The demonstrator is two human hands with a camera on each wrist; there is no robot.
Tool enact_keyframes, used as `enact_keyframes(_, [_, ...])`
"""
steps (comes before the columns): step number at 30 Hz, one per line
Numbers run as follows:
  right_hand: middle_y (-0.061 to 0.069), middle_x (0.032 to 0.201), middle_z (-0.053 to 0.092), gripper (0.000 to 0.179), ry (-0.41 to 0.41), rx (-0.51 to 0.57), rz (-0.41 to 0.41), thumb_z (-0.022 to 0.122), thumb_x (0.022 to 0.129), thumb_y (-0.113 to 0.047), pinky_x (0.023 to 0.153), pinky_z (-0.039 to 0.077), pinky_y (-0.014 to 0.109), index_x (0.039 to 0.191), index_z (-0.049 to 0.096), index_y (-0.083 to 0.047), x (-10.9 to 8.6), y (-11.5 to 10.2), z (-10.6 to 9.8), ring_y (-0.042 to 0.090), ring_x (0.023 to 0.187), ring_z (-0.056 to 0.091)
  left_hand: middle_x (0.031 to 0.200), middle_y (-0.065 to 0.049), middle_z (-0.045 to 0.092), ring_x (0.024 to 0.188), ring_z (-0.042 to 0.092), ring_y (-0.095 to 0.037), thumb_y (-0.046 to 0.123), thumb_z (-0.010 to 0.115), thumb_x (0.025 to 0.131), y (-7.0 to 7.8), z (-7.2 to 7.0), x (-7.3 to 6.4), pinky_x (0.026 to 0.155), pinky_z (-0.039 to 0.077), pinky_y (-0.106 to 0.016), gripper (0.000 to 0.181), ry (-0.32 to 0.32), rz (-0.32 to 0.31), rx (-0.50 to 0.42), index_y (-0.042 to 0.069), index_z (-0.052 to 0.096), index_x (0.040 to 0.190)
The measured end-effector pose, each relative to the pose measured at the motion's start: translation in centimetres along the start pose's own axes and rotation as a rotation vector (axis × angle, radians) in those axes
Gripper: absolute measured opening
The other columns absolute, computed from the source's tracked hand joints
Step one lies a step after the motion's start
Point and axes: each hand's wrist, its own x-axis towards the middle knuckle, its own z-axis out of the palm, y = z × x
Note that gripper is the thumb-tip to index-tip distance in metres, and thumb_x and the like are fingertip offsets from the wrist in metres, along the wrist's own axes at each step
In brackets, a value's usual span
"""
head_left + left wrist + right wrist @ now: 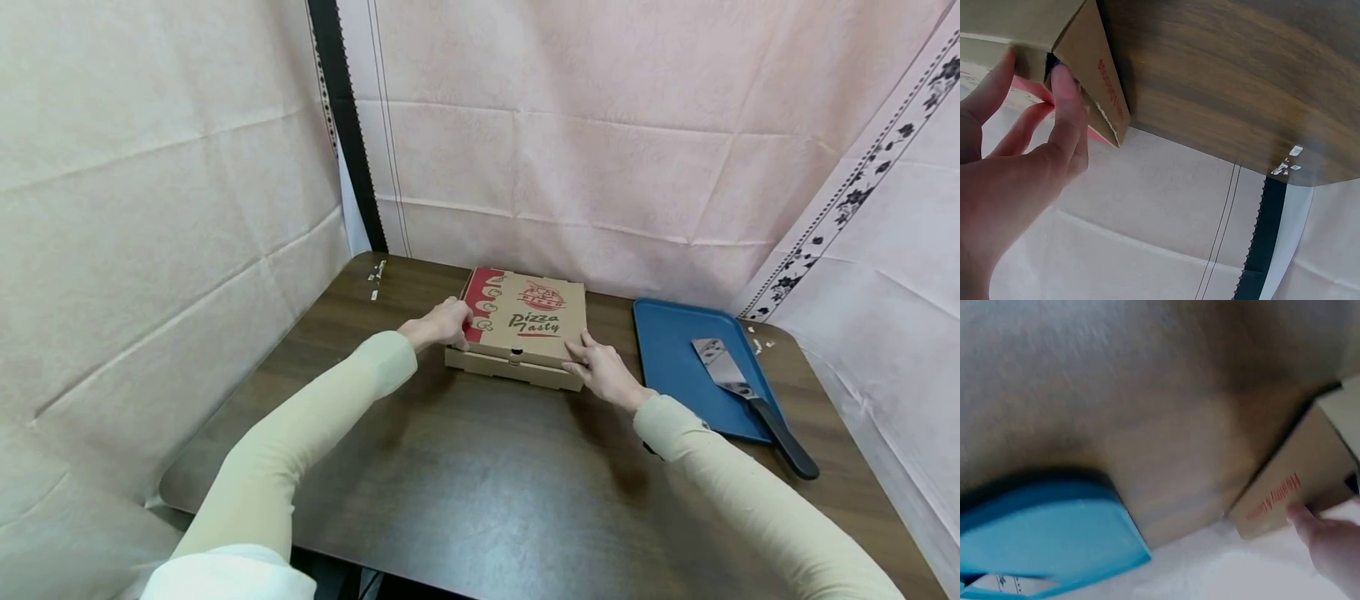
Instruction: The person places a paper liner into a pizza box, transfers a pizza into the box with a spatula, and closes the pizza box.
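A cardboard pizza box (536,312) with a red band and "Pizza Tasty" print lies on the table, its lid down over the base. At its front left corner, my left hand (446,322) grips the lid; in the left wrist view the thumb and fingers of that hand (1035,150) close around the corner beside a dark gap. My right hand (609,372) holds the front right corner, fingers on the lid and its side. One of its fingers (1304,522) touches the box's printed side wall (1279,497) in the right wrist view, where most of this hand is cut off.
Right of the box lies a blue tray (667,367). A spatula (723,371) rests on it, its black handle reaching over the tray's near edge. The brown table (480,467) meets hanging cloth (562,167) at the back and sides.
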Motion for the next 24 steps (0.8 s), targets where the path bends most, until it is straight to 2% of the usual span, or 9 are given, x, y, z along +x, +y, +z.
enact_keyframes(4, [0.035, 0.150, 0.029, 0.055, -0.057, -0.030, 0.008, 0.059, 0.096, -0.032, 0.107, 0.035, 0.061, 0.140, 0.049, 0.000, 0.9, -0.9, -1.7, 0.050, 0.134, 0.037, 0.111, -0.016, 0.054, 0.105, 0.044, -0.031, 0.030, 0.072, 0.086, 1.0, -0.4, 0.0, 0.087, 0.043, -0.043, 0.026, 0.002, -0.096, 0.008, 0.006, 0.064, 0.083])
enact_keyframes(8, [0.034, 0.153, 0.023, 0.064, -0.058, -0.061, 0.027, 0.052, 0.098, -0.043, 0.113, 0.023, 0.064, 0.146, 0.040, -0.003, 2.8, -2.3, -3.3, 0.051, 0.143, 0.019, 0.124, -0.018, 0.049, 0.117, 0.040, -0.035, 0.048, 0.057, 0.094, 2.6, -0.9, 0.9, 0.091, 0.045, -0.049, 0.042, 0.087, -0.147, 0.023, 0.007, 0.061, 0.086])
enact_keyframes(10, [0.033, 0.155, 0.018, 0.070, -0.045, -0.094, 0.048, 0.047, 0.098, -0.050, 0.114, 0.018, 0.065, 0.150, 0.033, -0.005, 4.0, -2.8, -4.0, 0.051, 0.144, 0.014, 0.131, -0.019, 0.047, 0.124, 0.037, -0.037, 0.056, 0.046, 0.096, 3.4, -1.3, 1.6, 0.095, 0.044, -0.052, 0.052, 0.156, -0.141, 0.020, 0.007, 0.064, 0.102])
enact_keyframes(12, [0.031, 0.157, 0.015, 0.073, -0.027, -0.133, 0.072, 0.042, 0.098, -0.056, 0.113, 0.015, 0.068, 0.152, 0.030, -0.008, 5.2, -3.2, -4.5, 0.052, 0.145, 0.011, 0.139, -0.019, 0.043, 0.132, 0.032, -0.038, 0.060, 0.034, 0.098, 4.2, -1.8, 2.6, 0.101, 0.039, -0.056, 0.062, 0.226, -0.132, 0.005, 0.009, 0.060, 0.124])
enact_keyframes(15, [0.028, 0.159, 0.009, 0.077, 0.000, -0.184, 0.121, 0.037, 0.097, -0.062, 0.111, 0.012, 0.072, 0.154, 0.023, -0.013, 6.7, -3.3, -4.7, 0.052, 0.145, 0.006, 0.155, -0.018, 0.027, 0.145, 0.016, -0.040, 0.062, 0.019, 0.100, 4.8, -2.1, 4.0, 0.110, 0.025, -0.064, 0.068, 0.289, -0.119, -0.022, 0.019, 0.035, 0.150])
enact_keyframes(17, [0.026, 0.160, 0.006, 0.078, 0.025, -0.193, 0.152, 0.037, 0.096, -0.062, 0.110, 0.009, 0.074, 0.156, 0.018, -0.016, 7.5, -3.1, -4.5, 0.052, 0.146, 0.002, 0.162, -0.015, 0.013, 0.150, 0.001, -0.040, 0.063, 0.013, 0.099, 4.7, -1.8, 4.9, 0.113, 0.014, -0.069, 0.069, 0.295, -0.122, -0.025, 0.023, 0.022, 0.155])
enact_keyframes(20, [0.021, 0.162, 0.001, 0.078, 0.066, -0.194, 0.190, 0.036, 0.096, -0.063, 0.110, 0.004, 0.074, 0.157, 0.009, -0.021, 8.1, -2.4, -3.6, 0.049, 0.147, -0.005, 0.164, -0.010, -0.003, 0.150, -0.014, -0.036, 0.067, 0.009, 0.097, 4.0, -0.8, 5.6, 0.113, 0.002, -0.072, 0.072, 0.267, -0.137, -0.022, 0.027, 0.010, 0.157])
enact_keyframes(24, [0.018, 0.162, -0.008, 0.081, 0.082, -0.206, 0.229, 0.032, 0.096, -0.065, 0.111, -0.003, 0.073, 0.157, 0.001, -0.022, 8.2, -1.6, -1.9, 0.046, 0.147, -0.012, 0.164, -0.008, -0.009, 0.148, -0.020, -0.035, 0.069, 0.010, 0.095, 2.7, 1.1, 6.0, 0.111, -0.001, -0.074, 0.073, 0.222, -0.150, -0.025, 0.029, 0.006, 0.156])
